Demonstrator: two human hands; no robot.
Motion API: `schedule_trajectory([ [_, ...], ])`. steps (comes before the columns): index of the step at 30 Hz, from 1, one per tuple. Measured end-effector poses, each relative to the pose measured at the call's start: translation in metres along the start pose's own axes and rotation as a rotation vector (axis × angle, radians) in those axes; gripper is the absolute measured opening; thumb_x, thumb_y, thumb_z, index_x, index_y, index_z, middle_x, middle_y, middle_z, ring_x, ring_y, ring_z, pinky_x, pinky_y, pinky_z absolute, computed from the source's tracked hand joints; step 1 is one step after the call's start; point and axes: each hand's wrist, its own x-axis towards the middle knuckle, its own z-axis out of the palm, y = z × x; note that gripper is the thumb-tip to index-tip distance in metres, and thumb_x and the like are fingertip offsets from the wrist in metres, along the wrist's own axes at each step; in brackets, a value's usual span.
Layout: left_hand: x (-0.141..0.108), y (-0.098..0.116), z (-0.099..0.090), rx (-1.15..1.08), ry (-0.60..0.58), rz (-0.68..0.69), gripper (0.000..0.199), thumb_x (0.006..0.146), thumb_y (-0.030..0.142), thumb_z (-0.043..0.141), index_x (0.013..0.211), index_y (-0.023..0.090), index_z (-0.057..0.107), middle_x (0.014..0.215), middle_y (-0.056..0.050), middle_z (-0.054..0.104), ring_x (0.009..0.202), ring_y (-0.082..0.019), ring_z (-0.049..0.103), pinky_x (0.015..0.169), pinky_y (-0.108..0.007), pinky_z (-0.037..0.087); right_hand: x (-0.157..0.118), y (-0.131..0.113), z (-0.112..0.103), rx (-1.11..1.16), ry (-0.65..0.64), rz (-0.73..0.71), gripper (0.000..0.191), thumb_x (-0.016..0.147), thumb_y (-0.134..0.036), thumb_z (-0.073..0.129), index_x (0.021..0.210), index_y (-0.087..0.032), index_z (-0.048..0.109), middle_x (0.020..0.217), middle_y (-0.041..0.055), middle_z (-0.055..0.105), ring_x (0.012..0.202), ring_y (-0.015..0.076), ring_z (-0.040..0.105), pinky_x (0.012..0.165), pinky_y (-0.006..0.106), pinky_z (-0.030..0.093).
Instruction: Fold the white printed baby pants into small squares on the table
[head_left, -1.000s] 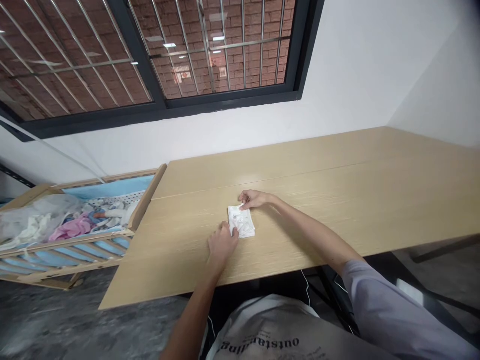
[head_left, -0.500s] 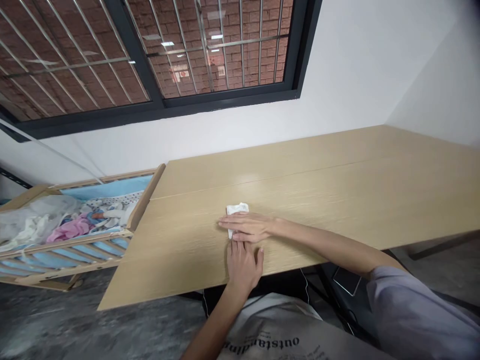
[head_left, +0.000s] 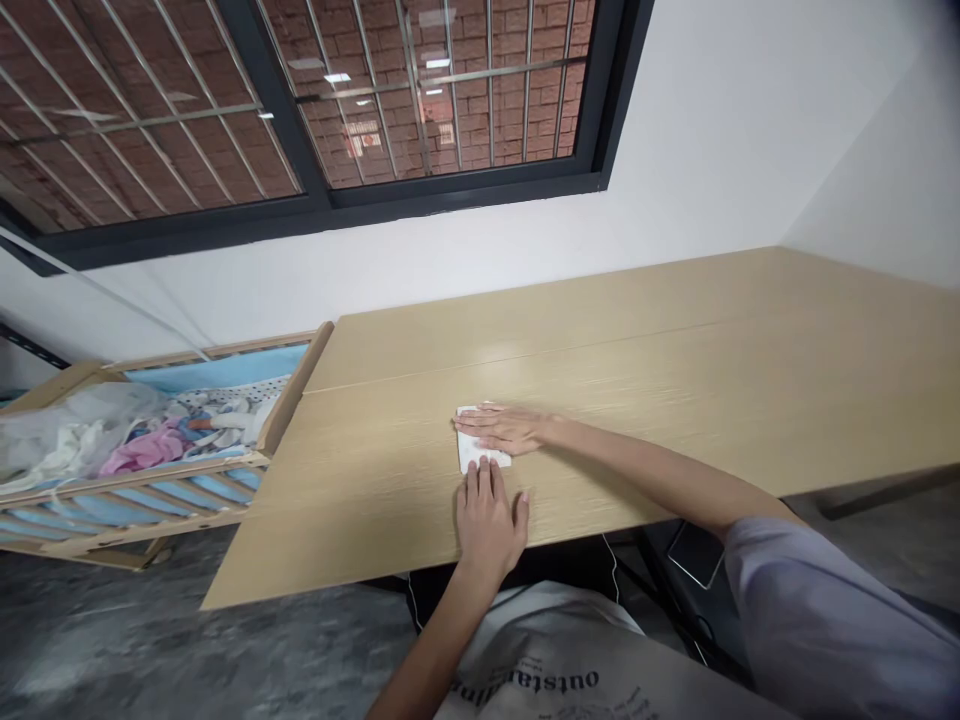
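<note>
A small white folded sheet [head_left: 471,452], a tissue or thin cloth, lies flat on the wooden table [head_left: 375,470] near its front edge. My right hand [head_left: 514,430] rests palm down across its upper part, fingers stretched out to the left. Just below, my left hand [head_left: 487,520] lies flat with its fingertips on the sheet's lower edge and its thumb apart. Neither hand grips anything; the right hand hides part of the sheet.
On the left, a wooden crib [head_left: 296,390] with blue lining holds crumpled clothes, a pink cloth [head_left: 146,447] among them. A barred window [head_left: 450,190] sits in the white wall behind the table. A dark flat device [head_left: 696,555] lies below the front edge at right.
My right hand has slid up a little, away from my left fingertips, and more of the white sheet shows, looking wider. My left fingertips now reach its lower edge.
</note>
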Motion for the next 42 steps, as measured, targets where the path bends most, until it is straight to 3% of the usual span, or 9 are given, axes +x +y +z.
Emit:
schedule_trajectory([
  [12, 0.000, 0.000, 0.000, -0.006, 0.025, 0.012, 0.061, 0.100, 0.046, 0.042, 0.148, 0.008, 0.048, 0.155, -0.021, 0.047, 0.145, -0.039, 0.038, 0.111, -0.054, 0.039, 0.006, 0.047, 0.000, 0.128, 0.103, 0.123, 0.059, 0.105, -0.056, 0.035, 0.159, -0.032, 0.033, 0.167, -0.0021, 0.025, 0.155, 0.0198, 0.022, 0.128, 0.045, 0.016],
  [14, 0.002, -0.003, -0.005, -0.013, 0.062, 0.031, 0.058, 0.100, 0.043, 0.044, 0.147, 0.009, 0.049, 0.152, -0.021, 0.050, 0.142, -0.037, 0.042, 0.110, -0.053, 0.038, 0.005, 0.054, -0.003, 0.244, 0.235, 0.213, 0.060, 0.103, -0.059, 0.037, 0.157, -0.032, 0.038, 0.164, 0.0007, 0.032, 0.153, 0.0228, 0.028, 0.126, 0.048, 0.021],
  [16, 0.007, -0.008, -0.014, -0.006, 0.115, 0.030, 0.055, 0.099, 0.040, 0.045, 0.146, 0.011, 0.049, 0.149, -0.021, 0.052, 0.136, -0.035, 0.047, 0.107, -0.052, 0.039, 0.002, 0.064, -0.007, 0.383, 0.474, 0.346, 0.060, 0.103, -0.060, 0.039, 0.154, -0.029, 0.044, 0.160, 0.0064, 0.041, 0.149, 0.0262, 0.036, 0.123, 0.050, 0.027],
  [19, 0.023, -0.024, -0.032, 0.041, 0.154, -0.081, 0.048, 0.100, 0.040, 0.044, 0.139, 0.014, 0.055, 0.139, -0.020, 0.059, 0.122, -0.032, 0.056, 0.100, -0.049, 0.040, -0.004, 0.080, -0.011, 0.520, 0.783, 0.490, 0.054, 0.100, -0.054, 0.049, 0.143, -0.021, 0.058, 0.148, 0.0163, 0.055, 0.138, 0.0284, 0.051, 0.117, 0.050, 0.035],
  [22, 0.044, -0.043, -0.046, 0.108, 0.086, -0.253, 0.043, 0.100, 0.043, 0.042, 0.120, 0.014, 0.065, 0.118, -0.017, 0.068, 0.109, -0.032, 0.061, 0.096, -0.047, 0.040, -0.009, 0.085, -0.008, 0.575, 0.828, 0.520, 0.046, 0.096, -0.044, 0.059, 0.131, -0.015, 0.065, 0.129, 0.0195, 0.067, 0.116, 0.0262, 0.065, 0.106, 0.045, 0.046],
  [26, 0.064, -0.057, -0.049, 0.161, -0.043, -0.351, 0.050, 0.100, 0.050, 0.037, 0.105, 0.012, 0.070, 0.110, -0.020, 0.069, 0.105, -0.034, 0.062, 0.095, -0.048, 0.038, -0.008, 0.067, 0.005, 0.603, 0.742, 0.469, 0.038, 0.094, -0.038, 0.062, 0.121, -0.012, 0.069, 0.113, 0.0165, 0.073, 0.094, 0.0211, 0.068, 0.089, 0.036, 0.052],
  [31, 0.073, -0.054, -0.035, 0.135, -0.121, -0.333, 0.056, 0.100, 0.051, 0.036, 0.107, 0.008, 0.071, 0.111, -0.024, 0.070, 0.108, -0.036, 0.063, 0.095, -0.049, 0.038, 0.003, 0.039, 0.017, 0.503, 0.570, 0.366, 0.027, 0.090, -0.030, 0.064, 0.105, -0.011, 0.075, 0.101, 0.0114, 0.075, 0.082, 0.0174, 0.065, 0.078, 0.029, 0.050],
  [35, 0.077, -0.052, -0.031, 0.090, -0.130, -0.298, 0.044, 0.100, 0.044, 0.040, 0.105, 0.010, 0.069, 0.110, -0.021, 0.071, 0.106, -0.033, 0.065, 0.092, -0.045, 0.040, 0.008, 0.022, 0.020, 0.360, 0.597, 0.447, 0.023, 0.084, -0.023, 0.070, 0.102, -0.010, 0.075, 0.097, 0.0097, 0.073, 0.080, 0.0162, 0.063, 0.073, 0.026, 0.047],
  [42, 0.058, -0.064, -0.067, -0.133, -0.030, -0.237, 0.032, 0.101, 0.043, 0.038, 0.088, 0.020, 0.056, 0.079, -0.004, 0.068, 0.075, -0.020, 0.065, 0.068, -0.030, 0.040, 0.013, -0.031, 0.022, 0.458, 0.654, 0.443, 0.022, 0.088, -0.022, 0.066, 0.107, -0.014, 0.074, 0.096, 0.0072, 0.074, 0.082, 0.0167, 0.064, 0.078, 0.028, 0.048],
])
